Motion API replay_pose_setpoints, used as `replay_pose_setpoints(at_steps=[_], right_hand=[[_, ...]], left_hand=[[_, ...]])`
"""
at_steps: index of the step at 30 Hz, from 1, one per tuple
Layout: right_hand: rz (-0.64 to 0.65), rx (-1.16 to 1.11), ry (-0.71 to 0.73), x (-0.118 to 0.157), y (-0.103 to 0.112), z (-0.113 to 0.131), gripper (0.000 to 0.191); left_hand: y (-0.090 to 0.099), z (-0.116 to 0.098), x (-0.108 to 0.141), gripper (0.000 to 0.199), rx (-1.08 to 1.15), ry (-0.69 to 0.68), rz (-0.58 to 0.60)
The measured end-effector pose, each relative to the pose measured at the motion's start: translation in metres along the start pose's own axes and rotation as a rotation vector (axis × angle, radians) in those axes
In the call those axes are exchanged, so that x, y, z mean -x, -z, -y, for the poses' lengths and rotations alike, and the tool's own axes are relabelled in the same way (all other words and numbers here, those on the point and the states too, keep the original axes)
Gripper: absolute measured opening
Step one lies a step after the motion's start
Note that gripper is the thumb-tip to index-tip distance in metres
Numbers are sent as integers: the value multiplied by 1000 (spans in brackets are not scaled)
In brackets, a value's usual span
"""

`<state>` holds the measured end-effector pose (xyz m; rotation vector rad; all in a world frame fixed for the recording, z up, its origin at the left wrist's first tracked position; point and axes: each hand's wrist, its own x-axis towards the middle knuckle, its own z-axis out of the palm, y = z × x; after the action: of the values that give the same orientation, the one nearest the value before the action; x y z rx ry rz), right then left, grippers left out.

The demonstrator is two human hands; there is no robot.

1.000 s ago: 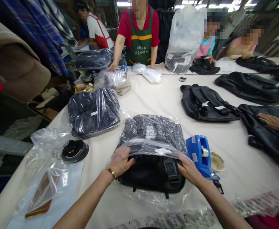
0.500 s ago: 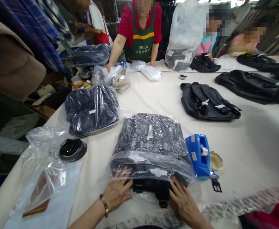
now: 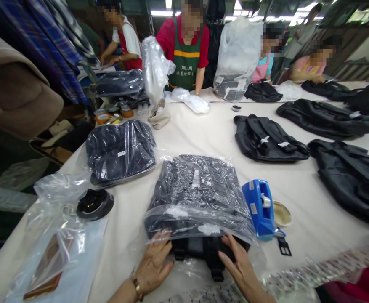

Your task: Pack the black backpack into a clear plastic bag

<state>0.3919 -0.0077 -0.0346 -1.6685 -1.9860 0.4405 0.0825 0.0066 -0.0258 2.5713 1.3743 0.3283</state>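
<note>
A dark backpack (image 3: pixel 189 247) lies in a clear plastic bag (image 3: pixel 200 212), its near edge and black straps sticking out of the bag's mouth. My left hand (image 3: pixel 154 261) rests at the left of that mouth, fingers stretched out over the plastic edge. At the right, my right hand (image 3: pixel 241 265) has its fingers apart, their tips touching the bag's rim and the backpack beside a hanging strap (image 3: pixel 216 267). Neither hand is closed round anything. A white label (image 3: pixel 196 179) shows through the plastic.
A blue tape dispenser (image 3: pixel 260 210) and a black buckle (image 3: pixel 284 246) are close on the right. Another bagged backpack (image 3: pixel 121 151) lies back left, with a tape roll (image 3: pixel 95 205) nearer. Black backpacks (image 3: pixel 269 139) lie to the right. Across the table, a person in a green apron (image 3: pixel 186 59) stands.
My right fingers have shifted slightly up and left along the backpack's edge; my left hand has hardly moved. The person opposite has lifted a clear plastic bundle. Another black backpack has appeared at right.
</note>
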Motion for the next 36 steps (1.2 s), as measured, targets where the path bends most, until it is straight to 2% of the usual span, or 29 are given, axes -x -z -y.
replay_pose_setpoints(at_steps=[3,6,8,9,11,14,17,19,22,24,26,28,31,34,36], right_hand=[[-135,28,-16,-1,-15,7,53],[-164,-37,-62,-2,-19,7,44],[-136,-117,-102,-2,-15,6,41],[-124,-145,-109,-2,-12,5,39],[-121,-141,-84,-1,-8,3,35],[-171,3,77,-1,-9,2,32],[-130,245,226,1,-11,3,33],[-98,386,281,2,-6,7,30],[-142,441,419,0,11,24,23],[-198,423,542,-11,21,43,32],[-235,416,603,-31,23,64,42],[-232,395,582,-54,16,83,45],[-144,294,572,-77,-7,100,38],[-93,216,664,-68,-36,102,33],[-141,207,728,-47,-54,96,29]], left_hand=[[-1,-10,-9,30,129,253,-101],[0,-25,-30,48,245,575,-132],[1,-33,-40,61,311,677,-116],[1,-35,-41,62,327,686,-98],[-4,-37,-35,59,307,630,-50],[-14,-35,-15,56,196,462,6],[-20,-30,0,54,-26,298,-7],[-16,-26,0,50,-210,211,-37],[-5,-24,-7,45,-379,106,-108],[-1,-24,-13,42,-422,69,-144],[-1,-24,-15,40,-432,66,-153],[-4,-24,-14,40,-424,72,-142],[-12,-22,-8,44,-412,84,-126],[-24,-14,-2,45,-446,84,-187],[-36,-8,3,48,-485,52,-264]])
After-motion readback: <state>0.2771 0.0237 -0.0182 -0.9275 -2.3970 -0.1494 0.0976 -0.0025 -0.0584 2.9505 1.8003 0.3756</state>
